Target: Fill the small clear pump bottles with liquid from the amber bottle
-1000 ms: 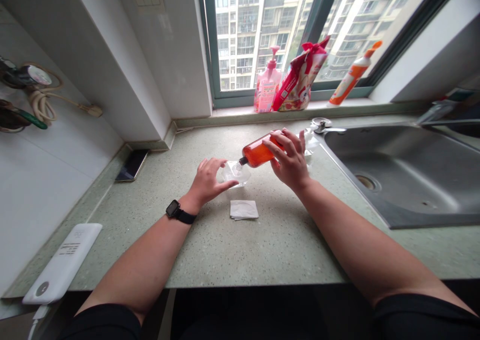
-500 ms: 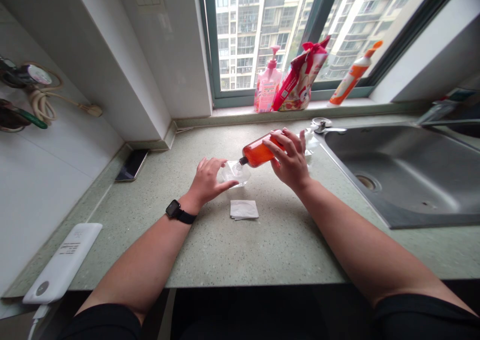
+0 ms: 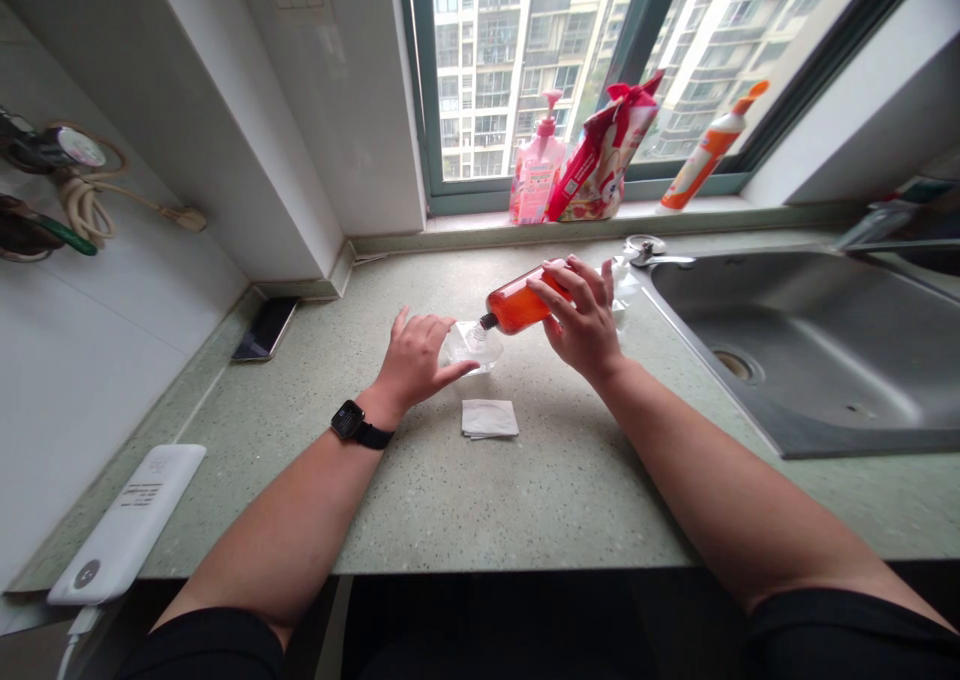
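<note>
My right hand (image 3: 585, 315) grips an amber-red bottle (image 3: 517, 301), tipped so that its dark neck points down to the left. The neck is at the mouth of a clear, faceted bottle (image 3: 476, 352) on the counter. My left hand (image 3: 414, 355) is closed round the left side of that clear bottle, thumb in front and fingers behind. Whether liquid is flowing cannot be made out. A folded white tissue (image 3: 490, 418) lies just in front of the clear bottle. Behind my right hand a clear pump top (image 3: 624, 282) is partly hidden.
A steel sink (image 3: 750, 440) lies to the right. On the sill stand a pink pump bottle (image 3: 536, 175), a red bag (image 3: 604, 155) and an orange bottle (image 3: 705, 155). At left are a phone (image 3: 265, 329) and a white power bank (image 3: 127, 525) with a cable.
The hands and both bottles keep nearly the same places. The watch screen on my left wrist has lit up.
</note>
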`<state>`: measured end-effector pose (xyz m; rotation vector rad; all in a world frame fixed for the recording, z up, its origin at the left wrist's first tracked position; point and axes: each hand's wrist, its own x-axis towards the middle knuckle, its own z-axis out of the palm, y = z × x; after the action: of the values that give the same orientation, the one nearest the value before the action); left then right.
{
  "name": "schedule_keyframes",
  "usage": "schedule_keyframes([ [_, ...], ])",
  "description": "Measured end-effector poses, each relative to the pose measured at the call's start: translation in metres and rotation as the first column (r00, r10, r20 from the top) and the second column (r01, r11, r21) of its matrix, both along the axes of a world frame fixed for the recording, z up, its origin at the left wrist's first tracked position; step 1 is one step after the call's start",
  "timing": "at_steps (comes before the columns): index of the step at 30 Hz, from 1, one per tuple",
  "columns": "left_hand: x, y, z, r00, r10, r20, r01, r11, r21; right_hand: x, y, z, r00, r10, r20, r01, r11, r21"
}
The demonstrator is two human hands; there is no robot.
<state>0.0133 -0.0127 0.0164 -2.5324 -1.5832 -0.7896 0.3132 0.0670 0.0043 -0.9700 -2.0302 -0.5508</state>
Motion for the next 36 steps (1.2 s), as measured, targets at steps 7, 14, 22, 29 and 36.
schedule_keyframes([
  [7, 0.0002, -0.0003, 0.0003, 1.000, 0.006, -0.028, -0.005, 1.000, 0.014, -0.0004, 0.0001, 0.0002, 1.000, 0.017, 0.003, -0.018, 0.998, 0.055],
  [14, 0.0004, -0.0005, 0.0009, 1.000, 0.008, -0.019, -0.007, 1.000, 0.002, -0.0012, -0.0008, 0.0010, 1.000, -0.003, 0.006, 0.003, 0.999, 0.054],
  [22, 0.0002, -0.0001, -0.0001, 1.000, 0.006, -0.007, -0.006, 1.000, 0.001, 0.0003, 0.0006, 0.0005, 1.000, 0.018, -0.007, -0.018, 0.999, 0.041],
  [29, 0.0001, 0.0002, 0.0001, 1.000, 0.010, -0.014, -0.010, 1.000, -0.001, -0.0013, -0.0010, 0.0028, 1.000, 0.017, -0.001, -0.017, 0.996, 0.086],
  [36, -0.0002, 0.0002, -0.0003, 1.000, 0.009, -0.008, -0.009, 1.000, -0.001, -0.0012, -0.0009, 0.0029, 1.000, 0.002, 0.011, -0.003, 0.996, 0.089],
])
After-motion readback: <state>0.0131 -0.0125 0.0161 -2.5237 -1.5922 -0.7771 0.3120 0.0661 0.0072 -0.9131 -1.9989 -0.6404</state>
